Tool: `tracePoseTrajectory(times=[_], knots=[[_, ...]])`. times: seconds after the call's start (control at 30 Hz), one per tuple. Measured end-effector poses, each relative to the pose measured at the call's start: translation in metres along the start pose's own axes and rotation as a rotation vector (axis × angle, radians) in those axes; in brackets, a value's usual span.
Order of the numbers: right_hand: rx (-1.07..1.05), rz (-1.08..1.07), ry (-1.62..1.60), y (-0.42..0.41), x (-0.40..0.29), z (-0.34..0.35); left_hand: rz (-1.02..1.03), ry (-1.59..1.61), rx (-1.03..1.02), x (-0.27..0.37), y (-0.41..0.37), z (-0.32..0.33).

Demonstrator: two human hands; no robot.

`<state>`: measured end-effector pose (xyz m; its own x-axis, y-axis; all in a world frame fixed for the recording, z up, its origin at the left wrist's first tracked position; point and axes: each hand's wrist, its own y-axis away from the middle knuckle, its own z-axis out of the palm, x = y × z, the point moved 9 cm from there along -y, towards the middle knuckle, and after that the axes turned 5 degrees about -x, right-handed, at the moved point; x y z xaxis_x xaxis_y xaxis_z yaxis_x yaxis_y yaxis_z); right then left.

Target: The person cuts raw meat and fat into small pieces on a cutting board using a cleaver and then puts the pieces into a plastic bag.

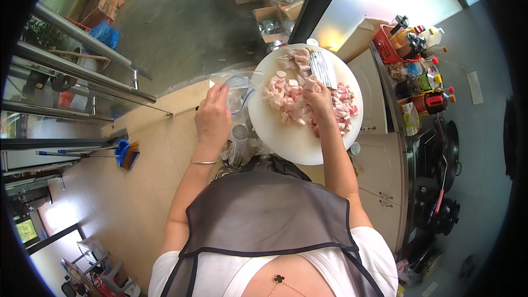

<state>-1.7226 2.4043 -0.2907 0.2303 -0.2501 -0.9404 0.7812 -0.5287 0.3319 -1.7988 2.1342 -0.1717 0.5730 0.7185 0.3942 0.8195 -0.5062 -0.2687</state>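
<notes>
A round white cutting board [288,148] lies before me. On it are a heap of pale cut meat pieces [284,95], a pile of redder meat pieces [344,107], a larger uncut piece [295,60] at the far edge and a cleaver [323,68] with a patterned blade. My right hand [319,99] is over the board, its fingers closed on a pale meat piece [310,83]. Left of the board, my left hand [214,107] holds a clear zip bag [239,90] with a blue seal strip by its edge; the bag reaches to the board's rim.
At the right runs a counter with a red basket [385,45] of bottles, a juice-like carton [409,117] and a black wok [451,152]. A glass jar [355,148] is near the board's right rim. Plastic bags [239,150] hang below its left side. A broom [131,154] lies further left.
</notes>
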Motion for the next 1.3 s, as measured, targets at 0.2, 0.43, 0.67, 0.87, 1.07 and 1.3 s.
tracePoseTrajectory(times=[0.2, 0.43, 0.67, 0.87, 1.07, 1.3], knots=[[-0.088, 0.119, -0.592, 0.020, -0.016, 0.010, 0.047, 0.075, -0.048, 0.022, -0.021, 0.024], [-0.435, -0.118, -0.434, 0.038, -0.083, 0.112, 0.043, 0.350, 0.001, 0.042, -0.042, 0.027], [-0.796, -0.017, 0.811, 0.024, -0.076, 0.161, -0.049, 0.455, -0.036, 0.020, -0.054, 0.031], [-1.075, 0.167, 0.833, 0.013, -0.074, 0.180, -0.097, 0.477, 0.032, 0.008, -0.056, 0.023], [-0.927, -0.004, 1.228, 0.001, -0.090, 0.187, -0.040, 0.434, 0.090, 0.014, -0.068, 0.007], [-0.745, -0.023, 1.031, -0.030, -0.103, 0.183, -0.093, 0.469, 0.107, 0.013, -0.071, -0.004]])
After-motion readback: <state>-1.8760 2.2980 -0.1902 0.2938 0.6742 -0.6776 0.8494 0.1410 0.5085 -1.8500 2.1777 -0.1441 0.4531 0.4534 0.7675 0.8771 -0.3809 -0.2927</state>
